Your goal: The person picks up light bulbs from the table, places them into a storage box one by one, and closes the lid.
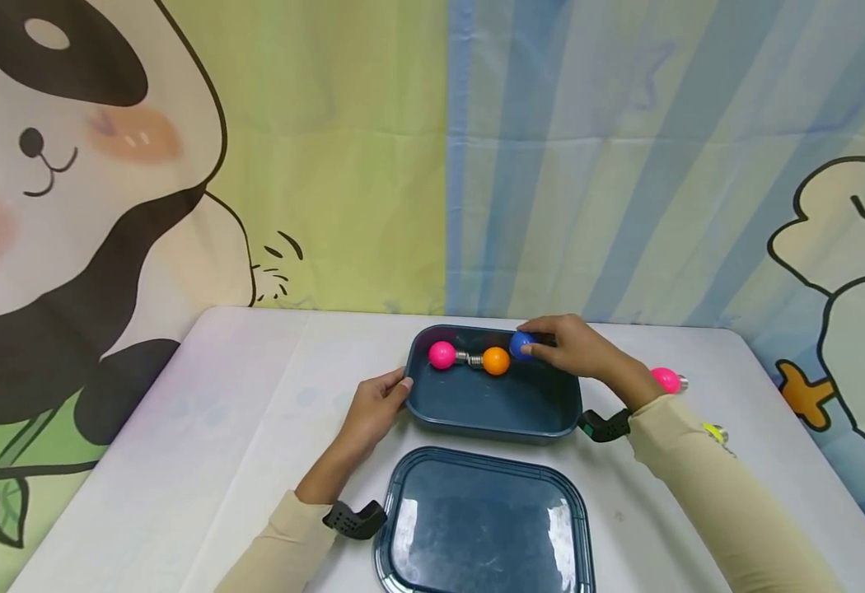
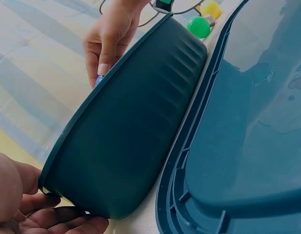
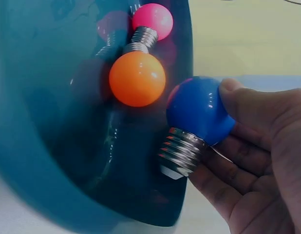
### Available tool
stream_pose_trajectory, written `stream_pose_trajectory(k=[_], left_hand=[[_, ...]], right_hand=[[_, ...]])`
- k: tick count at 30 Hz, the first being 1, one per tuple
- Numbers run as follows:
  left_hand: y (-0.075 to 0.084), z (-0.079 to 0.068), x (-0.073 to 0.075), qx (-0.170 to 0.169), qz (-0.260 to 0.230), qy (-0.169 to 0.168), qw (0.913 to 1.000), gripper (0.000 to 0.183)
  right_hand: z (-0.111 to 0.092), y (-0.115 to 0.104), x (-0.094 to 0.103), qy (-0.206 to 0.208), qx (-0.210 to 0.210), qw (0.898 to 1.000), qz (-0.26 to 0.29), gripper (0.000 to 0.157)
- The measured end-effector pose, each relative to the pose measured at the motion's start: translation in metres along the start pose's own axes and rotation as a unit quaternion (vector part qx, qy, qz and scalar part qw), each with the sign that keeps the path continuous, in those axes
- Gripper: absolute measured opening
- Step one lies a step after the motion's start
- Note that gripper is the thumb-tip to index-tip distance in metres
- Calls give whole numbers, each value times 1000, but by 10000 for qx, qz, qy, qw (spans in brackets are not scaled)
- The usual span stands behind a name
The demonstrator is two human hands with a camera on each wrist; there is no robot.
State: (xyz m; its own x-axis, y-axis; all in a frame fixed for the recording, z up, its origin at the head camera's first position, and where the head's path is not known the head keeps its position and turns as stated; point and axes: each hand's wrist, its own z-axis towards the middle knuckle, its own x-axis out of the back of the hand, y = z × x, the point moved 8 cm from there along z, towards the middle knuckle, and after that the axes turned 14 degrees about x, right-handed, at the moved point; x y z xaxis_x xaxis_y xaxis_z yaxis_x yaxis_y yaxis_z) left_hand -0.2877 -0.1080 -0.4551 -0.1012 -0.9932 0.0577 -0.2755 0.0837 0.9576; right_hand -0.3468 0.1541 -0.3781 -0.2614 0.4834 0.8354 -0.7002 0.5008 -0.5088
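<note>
The right hand (image 1: 568, 346) pinches a blue bulb (image 3: 197, 109) by its globe at the tray's (image 1: 492, 403) far side; whether bulb and tray touch is hard to tell. Left of that pinch, orange (image 3: 137, 79) and pink (image 3: 153, 21) bulbs lie base to base; opposite, the left hand (image 1: 376, 408) grips the tray's end.

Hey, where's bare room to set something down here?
Widest: the table left of the left hand. Also bare: inside the box, in front of the pink bulb and orange bulb. Crowded: the box's far side, where the right hand holds a blue bulb; between box and lid; and beside the right sleeve, with a second pink bulb and yellow bulb.
</note>
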Motion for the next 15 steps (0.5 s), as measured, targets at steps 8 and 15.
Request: stream_pose_trajectory(k=[8,15], left_hand=[[20,-19,-4,-5,71,-72,9999,41],[10,-9,-1,17,59,-20,10000,42]], right_hand=[[1,6,-12,-442,-16,9990,-31,37],[3,5,-16,-687,184,9975,-31,36]])
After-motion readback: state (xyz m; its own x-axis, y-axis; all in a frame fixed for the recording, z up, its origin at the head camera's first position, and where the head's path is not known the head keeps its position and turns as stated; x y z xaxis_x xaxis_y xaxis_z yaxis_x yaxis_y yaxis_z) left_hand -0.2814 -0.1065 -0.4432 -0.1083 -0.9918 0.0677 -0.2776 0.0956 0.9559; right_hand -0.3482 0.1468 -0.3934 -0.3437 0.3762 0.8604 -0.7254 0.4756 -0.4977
